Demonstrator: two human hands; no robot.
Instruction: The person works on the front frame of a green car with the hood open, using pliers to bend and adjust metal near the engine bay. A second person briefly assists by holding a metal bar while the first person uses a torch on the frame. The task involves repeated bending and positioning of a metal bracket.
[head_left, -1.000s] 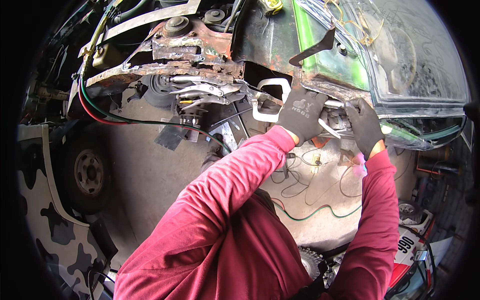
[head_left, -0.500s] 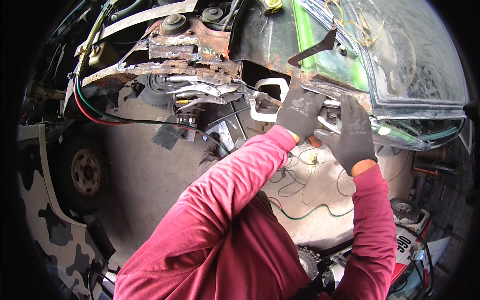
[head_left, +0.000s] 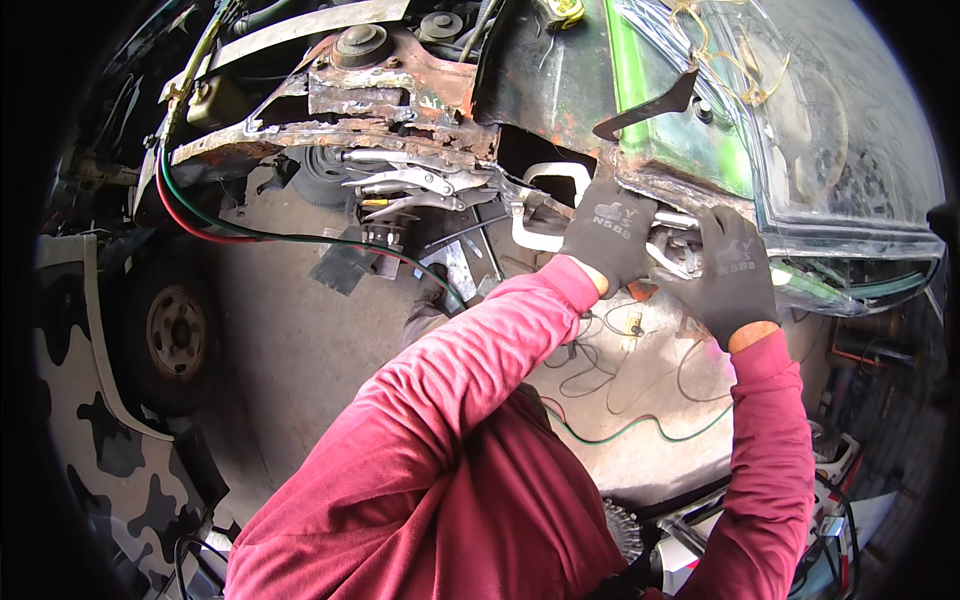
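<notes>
A large locking C-clamp (head_left: 537, 241) lies along the rusty lower body edge (head_left: 690, 178) of the car, its pale C-shaped jaws to the left. My left hand (head_left: 612, 232), in a black glove, is closed over the clamp's middle; its fingertips are hidden. The clamp's handles (head_left: 676, 262) come out right of that hand. My right hand (head_left: 725, 270), also gloved, has its fingers over the upper handle and its thumb by the lower one. A thin dark metal strip (head_left: 650, 108) sticks up from the bodywork just beyond.
More locking clamps (head_left: 415, 182) grip the corroded inner panel (head_left: 360, 95) at left. A red and green hose pair (head_left: 300, 242) crosses before it. Cables (head_left: 590, 370) lie on the concrete floor (head_left: 290, 350). A camouflage-painted vehicle (head_left: 75, 400) stands at far left. A windscreen (head_left: 850, 130) rises at right.
The clamp's handles look closer together, with my right hand drawn in around them. The whole view has shifted slightly; my left hand keeps its place on the clamp.
</notes>
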